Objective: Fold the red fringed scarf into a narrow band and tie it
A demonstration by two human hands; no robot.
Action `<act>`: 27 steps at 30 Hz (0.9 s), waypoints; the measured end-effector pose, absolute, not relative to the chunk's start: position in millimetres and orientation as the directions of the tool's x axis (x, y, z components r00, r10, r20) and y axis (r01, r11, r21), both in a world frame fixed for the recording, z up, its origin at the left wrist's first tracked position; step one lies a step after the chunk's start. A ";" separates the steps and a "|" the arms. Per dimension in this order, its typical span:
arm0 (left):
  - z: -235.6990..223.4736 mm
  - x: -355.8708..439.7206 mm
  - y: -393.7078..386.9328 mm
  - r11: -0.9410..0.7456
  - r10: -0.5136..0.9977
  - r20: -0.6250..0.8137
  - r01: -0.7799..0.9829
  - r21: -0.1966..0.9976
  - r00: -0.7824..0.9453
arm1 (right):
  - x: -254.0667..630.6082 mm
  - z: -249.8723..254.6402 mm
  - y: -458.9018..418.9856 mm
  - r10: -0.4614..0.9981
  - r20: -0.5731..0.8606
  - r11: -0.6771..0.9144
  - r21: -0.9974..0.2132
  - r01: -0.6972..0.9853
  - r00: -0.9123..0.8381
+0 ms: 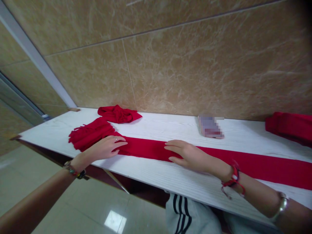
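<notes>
A long red scarf [146,149], laid out as a flat narrow strip, runs along the white tabletop and leaves the view at the right. Its fringed end [91,131] is bunched at the left. My left hand [109,147] lies on the scarf beside the fringe, fingers stretched out. Farther right, my right hand [184,153] rests on the strip, its fingers extended and apart. Neither hand grips the cloth. Part of the scarf is hidden under both hands and the right forearm.
Behind the fringe, a crumpled red cloth [118,113] lies near the tiled wall [170,71]. A blurred-out phone-like object [210,126] sits toward the back. Folded red fabric [290,126] is at the far right. The white table's [48,130] front edge runs below my hands.
</notes>
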State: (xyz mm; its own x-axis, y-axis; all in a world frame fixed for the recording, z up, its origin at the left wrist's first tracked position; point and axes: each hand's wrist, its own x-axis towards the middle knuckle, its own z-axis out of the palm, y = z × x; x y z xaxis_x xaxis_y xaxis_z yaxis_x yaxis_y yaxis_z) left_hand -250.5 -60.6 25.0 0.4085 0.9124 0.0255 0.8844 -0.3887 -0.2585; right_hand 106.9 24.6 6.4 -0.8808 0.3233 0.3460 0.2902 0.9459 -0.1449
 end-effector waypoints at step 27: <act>1.5 -285.0 -85.5 -0.366 0.919 0.055 0.898 -0.245 0.390 | 46.0 -2.5 13.0 0.076 0.318 0.995 0.040 0.093 -0.945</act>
State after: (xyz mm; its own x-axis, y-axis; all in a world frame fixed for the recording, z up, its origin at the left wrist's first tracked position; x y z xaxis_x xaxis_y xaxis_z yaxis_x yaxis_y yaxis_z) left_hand -285.0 -85.5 1.5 0.3900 0.9192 0.0548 0.8977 -0.3662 -0.2448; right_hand 46.0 13.0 -2.5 -0.9449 0.0758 0.3184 0.0932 0.9948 0.0399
